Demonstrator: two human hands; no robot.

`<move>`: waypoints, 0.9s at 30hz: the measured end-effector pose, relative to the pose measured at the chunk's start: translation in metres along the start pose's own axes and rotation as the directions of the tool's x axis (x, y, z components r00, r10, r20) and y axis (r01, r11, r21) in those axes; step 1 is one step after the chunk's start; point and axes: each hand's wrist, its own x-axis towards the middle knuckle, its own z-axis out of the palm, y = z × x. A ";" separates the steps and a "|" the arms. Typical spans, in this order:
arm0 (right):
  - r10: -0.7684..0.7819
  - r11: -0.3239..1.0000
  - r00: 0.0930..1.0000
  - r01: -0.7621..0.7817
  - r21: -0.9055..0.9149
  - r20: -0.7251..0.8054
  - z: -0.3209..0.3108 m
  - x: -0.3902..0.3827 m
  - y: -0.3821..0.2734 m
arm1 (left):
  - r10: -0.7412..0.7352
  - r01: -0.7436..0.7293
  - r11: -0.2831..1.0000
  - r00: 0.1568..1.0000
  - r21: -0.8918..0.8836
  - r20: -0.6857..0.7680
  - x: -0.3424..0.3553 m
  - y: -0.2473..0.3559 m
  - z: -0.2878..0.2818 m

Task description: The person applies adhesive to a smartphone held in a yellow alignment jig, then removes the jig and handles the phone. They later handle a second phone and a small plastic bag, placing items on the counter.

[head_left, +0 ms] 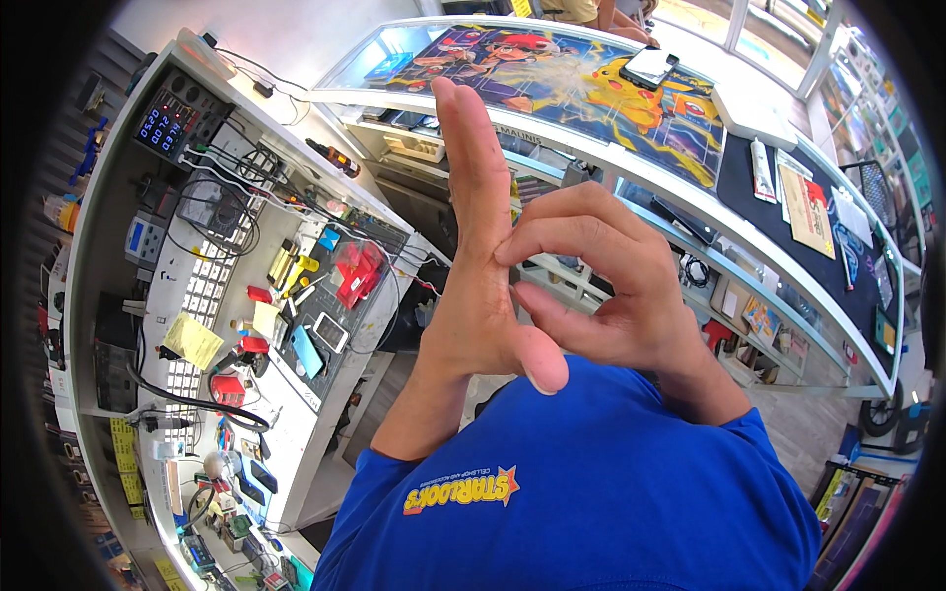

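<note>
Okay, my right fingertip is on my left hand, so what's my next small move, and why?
I'd probably ease your right hand back from your left hand: its index finger appears to touch there, neither hand visibly holds anything, and parting them would free both for the cluttered workbench on your left.

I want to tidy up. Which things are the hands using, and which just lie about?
In use: left hand, open; right hand, touching it; no tool visible in either.
Apparently lying about: yellow paper, white-edged phone, white tube.
</note>
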 end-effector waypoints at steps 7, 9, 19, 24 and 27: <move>0.000 1.000 1.000 0.000 0.024 -0.011 0.004 0.003 0.000 | -0.078 0.078 0.997 0.996 -0.010 -0.031 0.003 0.011 0.000; 0.068 0.995 0.997 -0.064 0.081 -0.048 0.010 0.003 0.001 | -0.127 0.126 0.992 0.991 -0.029 -0.052 0.005 0.018 0.005; 0.016 0.993 0.999 -0.012 0.118 -0.033 0.017 0.004 0.005 | -0.154 0.147 0.962 0.988 -0.230 -0.011 -0.014 -0.018 -0.015; -0.039 0.993 0.999 0.036 0.113 0.025 0.022 0.005 0.007 | -0.167 0.157 0.945 0.986 -0.287 -0.010 -0.021 -0.019 -0.023; 0.022 0.996 0.999 -0.019 0.084 -0.036 0.022 0.004 0.007 | -0.122 0.116 0.929 0.993 -0.353 0.006 -0.017 -0.024 -0.015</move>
